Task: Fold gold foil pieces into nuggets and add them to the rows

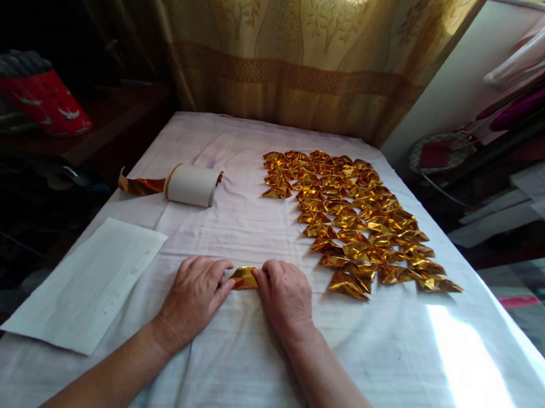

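Note:
A small piece of shiny gold foil paper (245, 278) lies low over the cloth, stretched between both hands. My left hand (196, 294) pinches its left end between thumb and fingers. At the other end, my right hand (286, 294) grips it the same way; the fingers cover both ends. To the right of my hands sit many folded gold foil pieces (354, 246) in close rows, pointed at their ends. Farther back on the left, a white cardboard roll (191, 185) lies on its side, with a strip of gold foil (144, 186) sticking out of its left end.
A sheet of printed paper (91, 282) lies at the left edge of the white-clothed table (214, 386). Beyond the table hangs a patterned curtain (286, 69). A red pen holder (44, 102) stands on a dark shelf at left; clothes (542, 180) hang at right.

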A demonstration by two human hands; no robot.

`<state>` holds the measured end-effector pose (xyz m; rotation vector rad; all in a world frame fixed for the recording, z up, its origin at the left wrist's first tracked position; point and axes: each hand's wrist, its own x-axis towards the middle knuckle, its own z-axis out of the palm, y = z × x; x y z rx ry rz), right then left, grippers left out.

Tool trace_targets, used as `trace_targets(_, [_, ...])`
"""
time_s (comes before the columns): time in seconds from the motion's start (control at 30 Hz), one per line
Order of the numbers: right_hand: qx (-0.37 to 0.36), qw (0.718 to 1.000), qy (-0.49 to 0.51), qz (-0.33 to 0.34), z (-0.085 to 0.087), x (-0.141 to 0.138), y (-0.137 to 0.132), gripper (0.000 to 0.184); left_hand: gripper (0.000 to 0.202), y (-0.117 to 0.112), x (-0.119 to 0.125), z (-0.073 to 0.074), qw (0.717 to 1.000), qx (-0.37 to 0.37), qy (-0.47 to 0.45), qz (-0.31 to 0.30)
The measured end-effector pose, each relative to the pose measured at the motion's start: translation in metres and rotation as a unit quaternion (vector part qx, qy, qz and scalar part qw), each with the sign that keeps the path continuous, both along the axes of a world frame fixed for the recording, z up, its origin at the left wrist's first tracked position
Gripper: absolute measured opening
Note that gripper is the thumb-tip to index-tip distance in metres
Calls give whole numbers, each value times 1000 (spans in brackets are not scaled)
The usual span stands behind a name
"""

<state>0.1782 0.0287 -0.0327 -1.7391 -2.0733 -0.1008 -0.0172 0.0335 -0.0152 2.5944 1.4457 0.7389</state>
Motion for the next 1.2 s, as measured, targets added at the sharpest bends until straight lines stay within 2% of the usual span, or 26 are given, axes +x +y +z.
trace_targets(0.2, [-28, 999, -29, -35, 1, -4, 4, 16, 16, 0, 0, -4, 999, -9, 31, -7])
trace_targets(0.3, [-33, 999, -9, -30, 2, -3, 3, 9, 16, 0, 1, -5, 1000, -14, 27, 6])
trace_targets(0.37, [-17, 1000, 15, 16, 4, -3, -2, 18, 16, 1, 1, -6, 1000, -16, 23, 13])
trace_targets(0.43, [-20, 995, 20, 91, 5, -4, -10, 33, 17, 1, 1, -7, 1000, -13, 20, 18])
trace_targets(0.5, [-66, 986, 6, 152, 7, -7, -17, 45, 18, 0, 1, -8, 1000, -5, 17, 21])
trace_targets(0.57, [-125, 977, -5, 172, 9, -8, -23, 56, 20, 0, 1, -9, 1000, 2, 16, 23])
trace_targets(0.73, [-198, 970, -15, 137, 12, 1, -27, 60, 20, -2, 0, -10, 999, 8, 18, 25])
trace_targets(0.93, [-204, 976, -25, 73, 9, 20, -36, 57, 20, -1, 0, -10, 999, 11, 18, 30])
trace_targets(1.2, [-209, 975, -32, 63, 11, 24, -43, 57, 24, -1, 2, -3, 998, 26, 58, 31])
